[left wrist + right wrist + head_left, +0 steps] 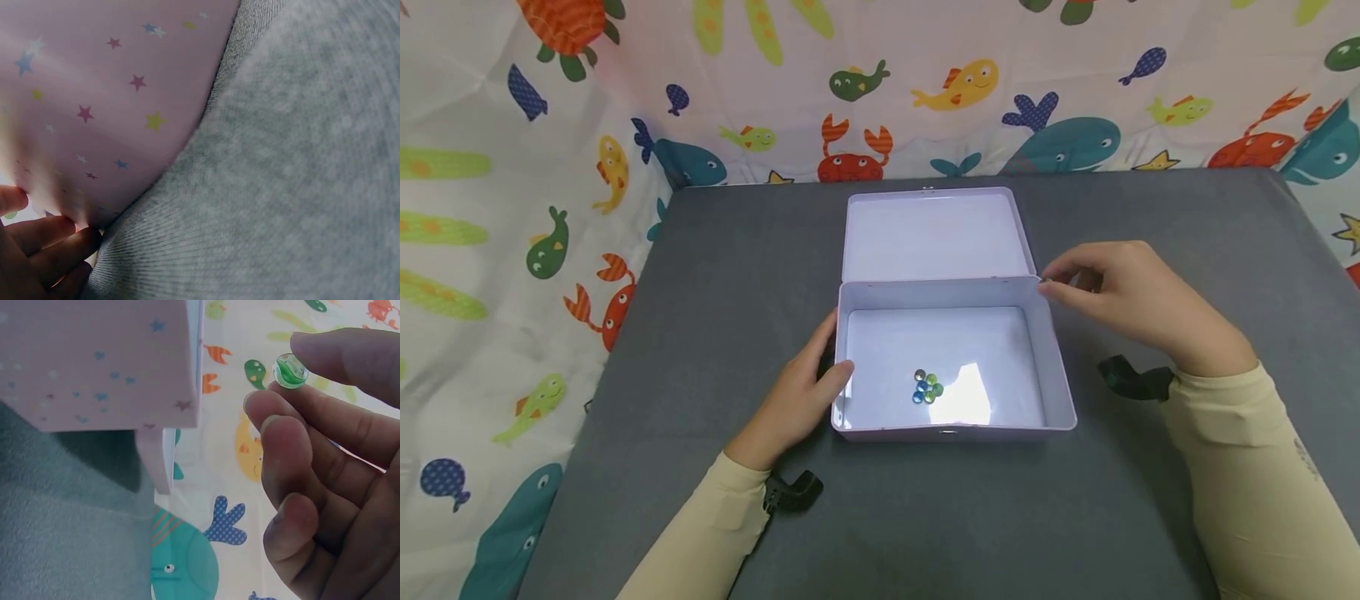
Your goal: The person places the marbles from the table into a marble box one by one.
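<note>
A pale lilac tin box (1062, 367) stands on the table with its hinged lid (932, 237) folded back. Inside, toward the front, lies a small cluster of glass marbles (928, 388) in blue, green and clear. My left hand (793, 396) grips the box's left wall, thumb over the rim and fingers along the outside, which carries printed stars. Between thumb and forefinger, my right hand (1138, 296) pinches a clear marble with a green swirl (290, 370), close by the box's back right corner. The other right fingers are curled in, as the right wrist view shows.
The box rests on a dark grey cloth-covered table (700, 333). A white curtain (895, 92) printed with sea animals hangs behind the table and down its left side. Dark wrist mounts (1135, 379) stick out from both sleeves.
</note>
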A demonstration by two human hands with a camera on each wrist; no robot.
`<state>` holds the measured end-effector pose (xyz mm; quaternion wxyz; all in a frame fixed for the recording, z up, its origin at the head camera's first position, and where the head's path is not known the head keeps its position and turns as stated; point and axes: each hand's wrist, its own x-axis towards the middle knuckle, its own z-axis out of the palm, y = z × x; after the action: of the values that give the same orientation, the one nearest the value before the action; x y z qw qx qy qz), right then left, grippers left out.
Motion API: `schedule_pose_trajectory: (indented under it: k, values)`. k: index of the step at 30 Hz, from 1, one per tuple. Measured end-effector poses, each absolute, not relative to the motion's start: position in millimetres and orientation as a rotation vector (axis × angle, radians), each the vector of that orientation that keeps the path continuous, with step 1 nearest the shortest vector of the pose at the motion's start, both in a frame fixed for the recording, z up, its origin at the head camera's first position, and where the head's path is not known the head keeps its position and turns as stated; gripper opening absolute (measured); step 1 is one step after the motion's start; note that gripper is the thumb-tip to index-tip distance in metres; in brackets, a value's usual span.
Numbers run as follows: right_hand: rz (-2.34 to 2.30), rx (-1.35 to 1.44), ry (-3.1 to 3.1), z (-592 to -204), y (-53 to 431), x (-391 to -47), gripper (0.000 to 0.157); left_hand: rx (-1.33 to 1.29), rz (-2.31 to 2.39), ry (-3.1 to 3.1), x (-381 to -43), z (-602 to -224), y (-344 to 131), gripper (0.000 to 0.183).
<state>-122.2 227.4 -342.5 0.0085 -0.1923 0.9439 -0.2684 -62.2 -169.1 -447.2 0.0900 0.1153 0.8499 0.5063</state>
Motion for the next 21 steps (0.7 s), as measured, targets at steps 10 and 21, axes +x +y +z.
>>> schedule_pose_trajectory:
  k: [10,21]
  values:
    - [-0.818,-0.646,2.948,-331.6,209.5,-129.0,0.019,0.346,1.525,2.514,-61.8,-447.2,-170.3,0.072]
    - [-0.834,-0.698,2.877,-327.8,190.6,-133.0,0.019,0.342,1.517,2.518,-61.7,-449.1,-170.3,0.073]
